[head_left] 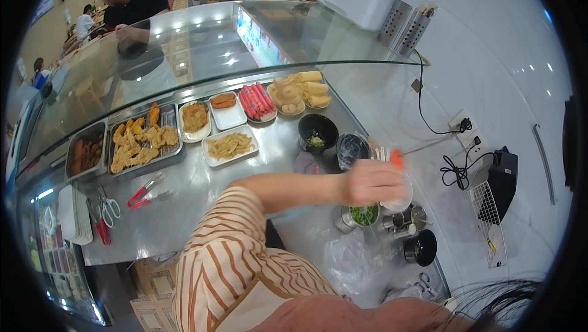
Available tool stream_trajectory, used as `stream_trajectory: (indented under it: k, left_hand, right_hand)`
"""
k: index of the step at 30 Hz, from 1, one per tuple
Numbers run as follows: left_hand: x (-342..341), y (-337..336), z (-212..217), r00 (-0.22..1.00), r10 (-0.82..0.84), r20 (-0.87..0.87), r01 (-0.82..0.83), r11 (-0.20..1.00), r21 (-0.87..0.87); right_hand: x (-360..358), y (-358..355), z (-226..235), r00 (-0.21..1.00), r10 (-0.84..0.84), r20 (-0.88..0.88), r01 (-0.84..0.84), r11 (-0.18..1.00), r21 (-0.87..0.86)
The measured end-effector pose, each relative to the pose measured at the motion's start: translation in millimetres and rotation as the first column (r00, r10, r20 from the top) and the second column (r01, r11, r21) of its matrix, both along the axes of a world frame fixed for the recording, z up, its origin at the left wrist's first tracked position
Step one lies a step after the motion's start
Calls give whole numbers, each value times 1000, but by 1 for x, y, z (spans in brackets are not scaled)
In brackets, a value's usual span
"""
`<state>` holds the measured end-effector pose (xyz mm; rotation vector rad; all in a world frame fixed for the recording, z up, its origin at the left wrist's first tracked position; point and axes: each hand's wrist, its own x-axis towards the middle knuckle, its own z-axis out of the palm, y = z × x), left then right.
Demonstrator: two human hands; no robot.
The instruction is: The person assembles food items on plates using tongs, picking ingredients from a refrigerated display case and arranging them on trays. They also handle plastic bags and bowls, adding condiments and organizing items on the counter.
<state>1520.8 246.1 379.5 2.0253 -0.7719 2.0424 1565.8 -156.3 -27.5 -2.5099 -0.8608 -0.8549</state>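
Note:
From the striped sleeve, my left arm reaches across to the right. My left hand (375, 184), slightly blurred, is closed round something with an orange end (397, 159); my fingers hide the rest of it. Just below and beside the hand is a white bowl (401, 200), partly covered by it. Nearby stand a metal container of chopped green herbs (364, 214) and small metal pots (414, 216). Beyond the wrist are a black bowl with pale chopped bits (316, 135) and a plastic-lined dark bowl (353, 150). My right hand is not visible.
Trays of fried food (144, 145) and plates of skewered snacks (257, 102) line the counter under a glass guard (202, 75). Red-handled tongs (144, 191) and scissors (109, 209) lie left. A black bowl (420, 247) and plastic bags (352, 264) are nearer. A person (131, 20) stands beyond the glass.

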Motion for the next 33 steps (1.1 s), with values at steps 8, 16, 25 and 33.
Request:
stream_trajectory:
  k: [8, 16, 25, 33]
  left_hand:
    - [-164, -20, -242, 618, 437, -654, -711, 666, -226]
    - [-140, -13, -332, 436, 384, -814, -855, 458, -242]
    - [-130, -37, -311, -102, 55, -993, -927, 357, 115]
    - [-130, 25, -340, -289, -132, -948, -841, 508, 185]
  right_hand:
    - [-42, 6, 49, 991, 41, -126, -37, 999, 35]
    - [-52, -4, 54, 975, 61, -214, -58, 998, 20]
    - [-54, -21, 49, 965, 118, -233, -122, 992, -6]
    - [-51, -1, 59, 970, 152, -188, -155, 988, 0]
